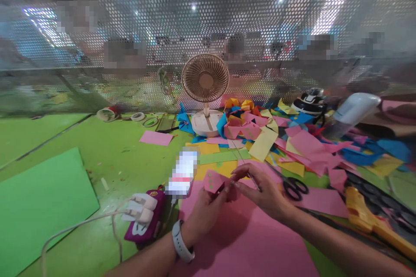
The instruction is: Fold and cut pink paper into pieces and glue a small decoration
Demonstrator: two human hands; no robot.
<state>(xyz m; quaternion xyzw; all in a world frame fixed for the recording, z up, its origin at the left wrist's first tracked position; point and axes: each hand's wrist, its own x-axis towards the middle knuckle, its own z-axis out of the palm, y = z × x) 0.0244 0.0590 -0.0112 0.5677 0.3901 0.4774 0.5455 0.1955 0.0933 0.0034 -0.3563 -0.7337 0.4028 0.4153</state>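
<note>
My left hand (208, 210), with a white band on its wrist, is closed on a folded pink paper (215, 180) marked with green dots. From the right, my right hand (260, 188) pinches at the same paper's edge with thumb and fingertips. A thin, long metal tool (252, 180) passes through the right hand and points away from me; its kind is unclear. Beneath both hands lies a large pink sheet (260, 246). Black-handled scissors (295, 188) lie just right of my right hand. A lit phone (183, 172) lies beyond my left hand.
A small fan (206, 78) stands at the back before a perforated metal screen (146, 21). Cut and folded coloured papers (312, 149) pile up at right, near a yellow-handled tool (360, 210). At left are a green sheet (45, 212), a purple box (144, 227) and a white cable (87, 218).
</note>
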